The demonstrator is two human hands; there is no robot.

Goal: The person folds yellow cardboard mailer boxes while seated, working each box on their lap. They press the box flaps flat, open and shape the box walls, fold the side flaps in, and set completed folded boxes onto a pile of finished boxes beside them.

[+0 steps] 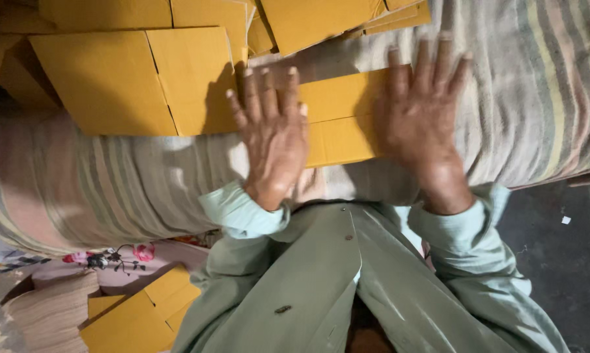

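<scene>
A flat yellow cardboard sheet (339,117) lies on a striped cloth-covered surface (112,189) in front of me. My left hand (272,134) rests palm down on its left end, fingers spread. Pressed flat on its right end is my right hand (422,114), fingers apart and reaching past the sheet's far edge onto the cloth. Neither hand grips anything. Both sleeves are pale green.
Several folded yellow cardboard boxes (131,82) lie piled to the far left and at the top (314,19). More flat yellow cardboard (138,317) lies low at the left beside a floral cloth (122,258). Dark floor (563,255) shows at the right.
</scene>
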